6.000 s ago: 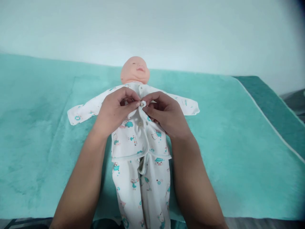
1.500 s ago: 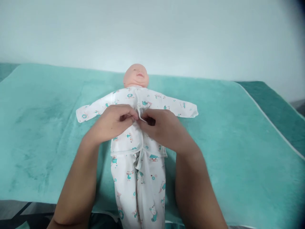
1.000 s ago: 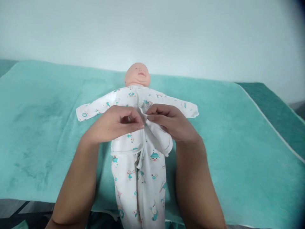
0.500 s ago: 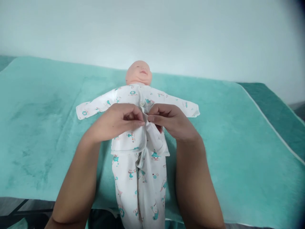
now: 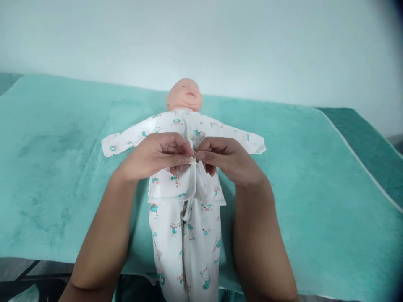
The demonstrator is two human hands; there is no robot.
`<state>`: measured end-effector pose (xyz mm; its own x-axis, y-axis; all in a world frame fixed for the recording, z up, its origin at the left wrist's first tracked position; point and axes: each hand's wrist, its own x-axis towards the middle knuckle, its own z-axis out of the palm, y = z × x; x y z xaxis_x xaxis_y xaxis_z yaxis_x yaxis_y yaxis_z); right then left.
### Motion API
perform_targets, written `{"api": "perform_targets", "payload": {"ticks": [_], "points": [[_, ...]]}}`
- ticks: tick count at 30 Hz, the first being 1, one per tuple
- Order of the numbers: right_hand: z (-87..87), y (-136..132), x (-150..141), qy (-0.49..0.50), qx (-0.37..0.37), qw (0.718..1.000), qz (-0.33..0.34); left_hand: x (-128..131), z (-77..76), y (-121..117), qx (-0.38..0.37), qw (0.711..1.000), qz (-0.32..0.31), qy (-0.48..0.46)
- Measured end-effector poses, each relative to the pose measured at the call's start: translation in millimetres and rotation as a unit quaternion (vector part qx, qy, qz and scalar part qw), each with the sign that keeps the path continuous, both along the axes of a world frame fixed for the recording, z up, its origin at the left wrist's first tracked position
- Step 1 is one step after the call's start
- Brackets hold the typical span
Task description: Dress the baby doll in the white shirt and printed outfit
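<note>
A baby doll [image 5: 184,94] lies on its back, head away from me, arms spread, dressed in a white printed shirt [image 5: 176,126] and matching trousers [image 5: 185,247]. My left hand [image 5: 155,156] and my right hand [image 5: 228,160] meet over the doll's belly. Each pinches one front edge of the shirt, thumbs and forefingers pressed together at a small button [image 5: 192,158] between them. One fastened button [image 5: 189,135] shows higher on the chest. The shirt's lower hem hangs parted below my fingers.
The doll rests on a teal plush blanket [image 5: 63,176] covering the surface. A darker green cover [image 5: 362,138] lies at the right. A pale wall [image 5: 220,42] runs behind. The surface's near edge and dark floor show at the lower left.
My hands moved down from the chest button to a lower one. The right flap, folded open a second ago, now lies drawn in against the left edge.
</note>
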<state>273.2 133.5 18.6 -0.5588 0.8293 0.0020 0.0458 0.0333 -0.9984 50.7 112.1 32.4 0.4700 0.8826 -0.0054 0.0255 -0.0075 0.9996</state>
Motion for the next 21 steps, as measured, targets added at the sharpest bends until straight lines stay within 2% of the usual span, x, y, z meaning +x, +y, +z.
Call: {"api": "perform_targets", "payload": {"ticks": [10, 21], "points": [[-0.4, 1.5, -2.8, 0.016, -0.002, 1.0, -0.003, 2.0, -2.8, 0.8, -0.017, 1.0, -0.008, 0.0], [1.6, -0.6, -2.2, -0.004, -0.008, 1.0, 0.003, 1.4, -5.4, 4.3, 0.004, 0.999, -0.022, -0.043]]}}
